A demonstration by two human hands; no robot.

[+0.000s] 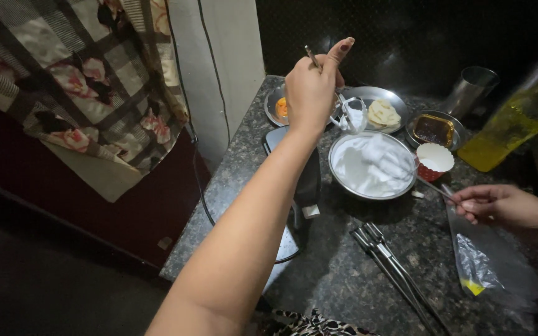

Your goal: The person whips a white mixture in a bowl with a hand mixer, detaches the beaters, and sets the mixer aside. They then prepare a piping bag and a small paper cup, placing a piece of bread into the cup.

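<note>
Left hand [311, 87] raised above the bowl [372, 163] of white cream, grip clamped on a whisk [350, 115]. Right hand [499, 204] pinches a clear plastic bag [499, 261] lying on the tabletop [337, 267].

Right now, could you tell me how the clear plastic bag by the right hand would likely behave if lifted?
The bag looks thin and crinkled, lying flat on the counter, so it would probably flop and feel very light. Its glossy film may slip in the right hand, which pinches its top end.
</note>
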